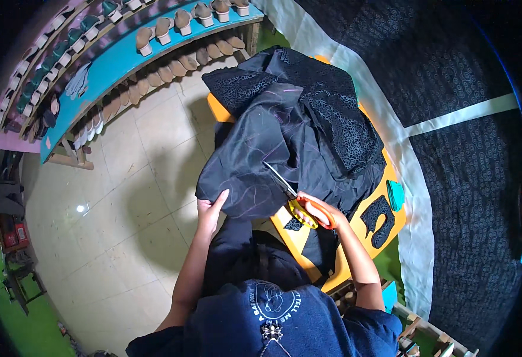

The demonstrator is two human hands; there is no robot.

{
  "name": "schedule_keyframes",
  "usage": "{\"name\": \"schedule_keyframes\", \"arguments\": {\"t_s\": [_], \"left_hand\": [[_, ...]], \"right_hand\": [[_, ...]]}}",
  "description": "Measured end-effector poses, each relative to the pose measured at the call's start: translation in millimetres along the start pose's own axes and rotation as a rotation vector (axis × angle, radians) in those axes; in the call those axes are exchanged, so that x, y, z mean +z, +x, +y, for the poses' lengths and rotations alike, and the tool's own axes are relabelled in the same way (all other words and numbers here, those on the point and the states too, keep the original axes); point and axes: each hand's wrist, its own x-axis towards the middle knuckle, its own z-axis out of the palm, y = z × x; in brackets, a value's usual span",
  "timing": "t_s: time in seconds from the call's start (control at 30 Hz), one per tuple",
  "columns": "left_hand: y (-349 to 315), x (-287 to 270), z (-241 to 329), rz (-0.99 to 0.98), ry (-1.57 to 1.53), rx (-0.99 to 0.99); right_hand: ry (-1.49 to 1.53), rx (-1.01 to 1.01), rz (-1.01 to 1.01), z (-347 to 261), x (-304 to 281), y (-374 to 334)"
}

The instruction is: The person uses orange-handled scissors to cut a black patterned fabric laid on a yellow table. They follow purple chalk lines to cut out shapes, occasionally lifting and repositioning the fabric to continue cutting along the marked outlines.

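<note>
A large piece of black fabric point(249, 143), marked with thin curved lines, spreads from my lap over an orange-yellow table point(395, 169). Its near left edge is pinched in my left hand point(212, 208), thumb on top. My right hand point(319, 209) grips scissors point(304, 213) with one orange and one yellow handle. Their blades point up and left over the fabric and look parted. More black fabric with a lacy, raised pattern point(338, 101) is heaped at the far side. On the table's right lie a curved black cut piece point(379, 223) and a small teal bundle point(395, 195).
A blue bench point(115, 62) at the far left carries a row of shoes point(183, 22), with more shoes beneath. Racks of shoes stand behind it. Patterned dark cloth with a pale border point(419, 238) hangs or lies along the right. Tiled floor point(112, 250) extends on my left.
</note>
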Motion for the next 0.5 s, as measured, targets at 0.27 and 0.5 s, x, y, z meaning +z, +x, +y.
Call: {"name": "schedule_keyframes", "arguments": {"t_s": [0.27,0.5], "left_hand": [[9,-16,0,0.048,0.065,-0.03],[2,-15,15,0.116,0.252,0.081]], "right_hand": [[-0.167,0.037,-0.019,-22,10,6],[0.143,0.352,0.086,-40,13,13]]}}
